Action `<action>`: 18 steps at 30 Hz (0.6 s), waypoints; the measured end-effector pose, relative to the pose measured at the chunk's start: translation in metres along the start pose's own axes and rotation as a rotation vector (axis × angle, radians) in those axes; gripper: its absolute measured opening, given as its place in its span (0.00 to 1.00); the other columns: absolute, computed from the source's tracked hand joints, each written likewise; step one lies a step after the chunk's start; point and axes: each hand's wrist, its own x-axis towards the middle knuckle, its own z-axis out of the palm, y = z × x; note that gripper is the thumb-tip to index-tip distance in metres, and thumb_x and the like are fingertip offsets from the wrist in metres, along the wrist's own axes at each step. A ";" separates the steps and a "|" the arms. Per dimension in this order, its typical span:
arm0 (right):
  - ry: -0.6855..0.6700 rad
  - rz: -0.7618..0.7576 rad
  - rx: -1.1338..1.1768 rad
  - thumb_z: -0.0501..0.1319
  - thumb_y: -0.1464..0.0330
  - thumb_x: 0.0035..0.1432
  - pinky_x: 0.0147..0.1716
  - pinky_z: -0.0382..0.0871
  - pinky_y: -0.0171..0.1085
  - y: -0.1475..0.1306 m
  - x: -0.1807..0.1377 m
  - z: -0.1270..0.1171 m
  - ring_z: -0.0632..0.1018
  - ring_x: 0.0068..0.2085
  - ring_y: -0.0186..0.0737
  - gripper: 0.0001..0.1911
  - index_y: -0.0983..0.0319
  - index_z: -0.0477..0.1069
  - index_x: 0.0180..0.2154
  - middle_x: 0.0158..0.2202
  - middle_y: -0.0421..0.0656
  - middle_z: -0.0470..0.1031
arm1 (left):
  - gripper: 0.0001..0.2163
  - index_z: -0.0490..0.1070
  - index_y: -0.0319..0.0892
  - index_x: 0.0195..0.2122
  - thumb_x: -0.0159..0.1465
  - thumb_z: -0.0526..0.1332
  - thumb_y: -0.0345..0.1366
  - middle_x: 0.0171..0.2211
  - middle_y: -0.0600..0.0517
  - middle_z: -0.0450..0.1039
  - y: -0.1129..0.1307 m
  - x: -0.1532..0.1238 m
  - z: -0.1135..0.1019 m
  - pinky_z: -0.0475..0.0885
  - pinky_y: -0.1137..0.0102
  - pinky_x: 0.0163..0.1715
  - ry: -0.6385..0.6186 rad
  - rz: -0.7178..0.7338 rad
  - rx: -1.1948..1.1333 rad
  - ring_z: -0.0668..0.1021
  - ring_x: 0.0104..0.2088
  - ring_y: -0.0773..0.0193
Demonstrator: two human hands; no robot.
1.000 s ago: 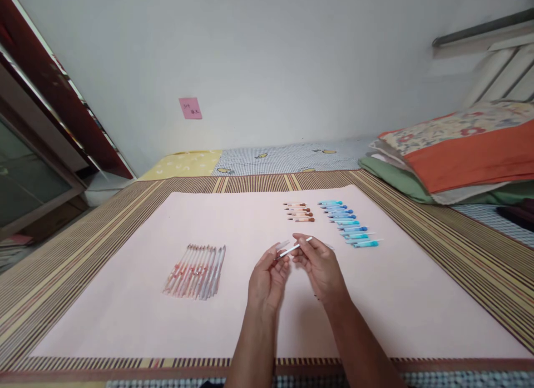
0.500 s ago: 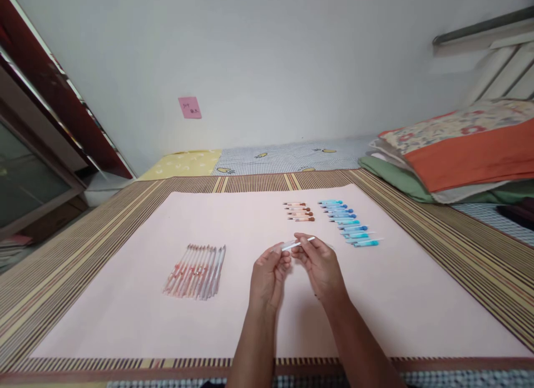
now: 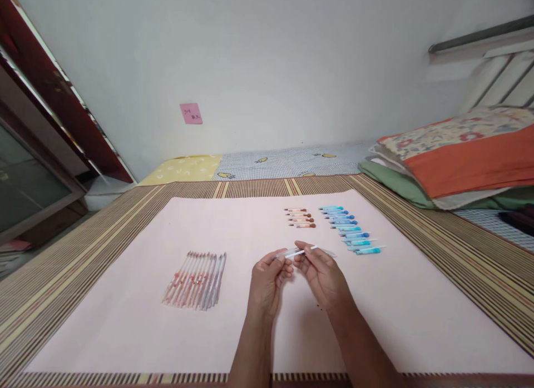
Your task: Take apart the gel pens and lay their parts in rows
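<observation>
Between both hands, above the pale pink sheet (image 3: pixel 137 254), is a slim white pen (image 3: pixel 297 253) with a clear part; whether it is one piece or two I cannot make out. My left hand (image 3: pixel 270 274) pinches its left end between thumb and fingers. My right hand (image 3: pixel 323 271) has its fingertips closed on the right end, and a clear piece sticks out past them. Brown-ended pens (image 3: pixel 301 217) lie in a short column beyond the hands. To their right runs a column of blue pens (image 3: pixel 350 229). Pens with reddish and grey barrels (image 3: pixel 194 280) lie side by side on the left.
The sheet lies on a striped mat (image 3: pixel 85 263). Folded bedding with an orange band (image 3: pixel 475 157) is piled at the right. A pink note (image 3: pixel 191 114) is stuck to the wall behind. A few dark specks (image 3: pixel 319 307) show beside my right wrist.
The view has tilted up slightly, so everything sits a little lower. The white pen is still between both hands, and more of a clear piece now shows beyond my right fingers.
</observation>
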 end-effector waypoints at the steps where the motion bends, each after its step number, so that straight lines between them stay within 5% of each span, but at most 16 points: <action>1: -0.005 0.007 -0.001 0.78 0.57 0.43 0.37 0.76 0.36 0.000 0.000 -0.001 0.78 0.32 0.35 0.22 0.62 0.83 0.38 0.30 0.42 0.80 | 0.21 0.81 0.32 0.37 0.43 0.81 0.38 0.25 0.47 0.79 0.001 0.000 0.000 0.72 0.78 0.25 -0.008 0.001 0.015 0.76 0.22 0.71; 18: -0.006 0.066 -0.096 0.81 0.59 0.38 0.35 0.74 0.36 -0.001 0.000 -0.004 0.77 0.30 0.34 0.21 0.60 0.80 0.32 0.26 0.38 0.75 | 0.19 0.82 0.35 0.39 0.49 0.77 0.40 0.26 0.48 0.80 0.006 -0.001 -0.014 0.74 0.71 0.27 -0.049 0.093 0.318 0.79 0.24 0.64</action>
